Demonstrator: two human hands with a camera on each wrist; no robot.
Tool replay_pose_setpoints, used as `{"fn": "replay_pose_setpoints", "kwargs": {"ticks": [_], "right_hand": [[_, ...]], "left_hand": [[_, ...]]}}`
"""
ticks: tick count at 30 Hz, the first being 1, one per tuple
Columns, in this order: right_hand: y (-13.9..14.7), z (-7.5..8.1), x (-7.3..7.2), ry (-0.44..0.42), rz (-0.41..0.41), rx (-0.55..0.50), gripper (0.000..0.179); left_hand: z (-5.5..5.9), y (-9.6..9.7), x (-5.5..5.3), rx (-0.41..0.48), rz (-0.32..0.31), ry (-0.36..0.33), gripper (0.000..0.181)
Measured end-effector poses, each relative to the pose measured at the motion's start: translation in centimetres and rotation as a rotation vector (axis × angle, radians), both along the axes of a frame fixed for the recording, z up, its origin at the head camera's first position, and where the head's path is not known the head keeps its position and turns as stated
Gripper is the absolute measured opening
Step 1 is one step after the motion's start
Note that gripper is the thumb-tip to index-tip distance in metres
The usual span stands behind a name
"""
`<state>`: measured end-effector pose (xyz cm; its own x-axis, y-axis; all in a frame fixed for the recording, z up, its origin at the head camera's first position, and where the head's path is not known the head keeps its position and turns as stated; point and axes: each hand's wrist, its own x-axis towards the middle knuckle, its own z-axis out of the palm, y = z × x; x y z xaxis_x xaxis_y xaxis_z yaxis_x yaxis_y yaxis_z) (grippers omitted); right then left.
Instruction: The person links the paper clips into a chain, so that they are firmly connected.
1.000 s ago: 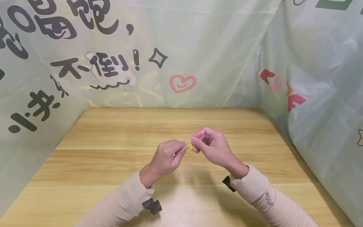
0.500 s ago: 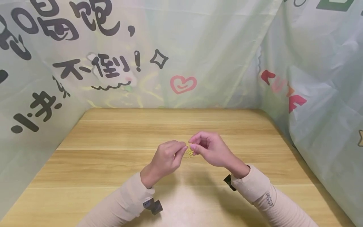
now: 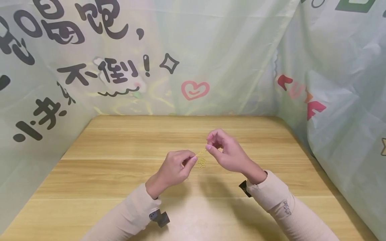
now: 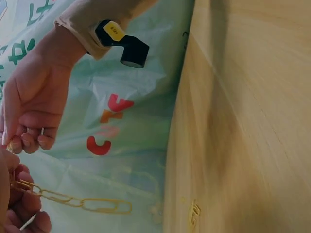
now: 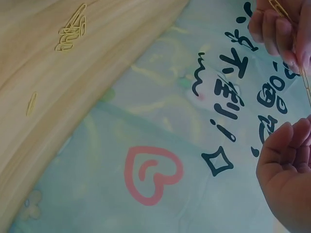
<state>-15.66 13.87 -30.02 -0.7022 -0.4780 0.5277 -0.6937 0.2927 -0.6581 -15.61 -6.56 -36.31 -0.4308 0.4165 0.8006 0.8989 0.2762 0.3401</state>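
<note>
Between my two hands stretches a chain of yellow paper clips (image 3: 201, 153), held above the table. My left hand (image 3: 175, 167) pinches it between thumb and fingers, and a tail of linked clips (image 4: 107, 206) hangs past those fingers in the left wrist view. Higher and to the right, my right hand (image 3: 230, 152) pinches the upper end; its fingers partly hide that clip. Below the hands, a small pile of loose yellow paper clips (image 3: 202, 163) lies on the table. The right wrist view also has a single clip (image 5: 31, 103) lying apart from the pile.
The wooden table (image 3: 120, 177) has light fabric sheets (image 3: 235, 60) with printed lettering at its back and sides. A small black camera (image 3: 159, 218) sits on the left sleeve and another camera (image 3: 245, 188) on the right one.
The right hand first came down close to the left fingers, then moved up and away to the right. A length of paper clip chain now spans the gap; the left hand shifted slightly left.
</note>
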Motion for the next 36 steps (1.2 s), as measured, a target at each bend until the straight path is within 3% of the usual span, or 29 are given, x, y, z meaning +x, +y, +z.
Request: {"fn": "replay_pose_setpoints", "kwargs": {"ticks": [7, 13, 16, 21, 26, 30, 36], "right_hand": [[-0.8, 0.5, -0.8, 0.129, 0.046, 0.126, 0.019], [-1.5, 0.7, -1.8, 0.118, 0.102, 0.170, 0.014], [-1.2, 0.3, -3.3, 0.061, 0.060, 0.194, 0.008], [0.4, -1.7, -6.5, -0.059, -0.073, 0.379, 0.009], [2.0, -4.6, -8.9, -0.100, -0.121, 0.645, 0.016], [2.8, -6.6, -10.0, -0.118, -0.118, 0.796, 0.015], [3.0, -8.0, -10.5, -0.136, -0.126, 0.910, 0.015]], "left_hand": [[-0.3, 0.4, -0.3, 0.059, 0.073, -0.049, 0.045], [-0.1, 0.9, -0.4, 0.151, 0.044, -0.101, 0.013], [-0.1, 0.9, -0.4, 0.192, 0.038, -0.169, 0.007], [-0.1, 1.0, -0.1, 0.237, 0.000, -0.251, 0.009], [0.0, 0.8, 0.4, 0.257, -0.063, -0.296, 0.010], [0.0, 0.8, 0.5, 0.250, -0.071, -0.280, 0.011], [0.0, 0.8, 0.5, 0.234, -0.083, -0.238, 0.011]]}}
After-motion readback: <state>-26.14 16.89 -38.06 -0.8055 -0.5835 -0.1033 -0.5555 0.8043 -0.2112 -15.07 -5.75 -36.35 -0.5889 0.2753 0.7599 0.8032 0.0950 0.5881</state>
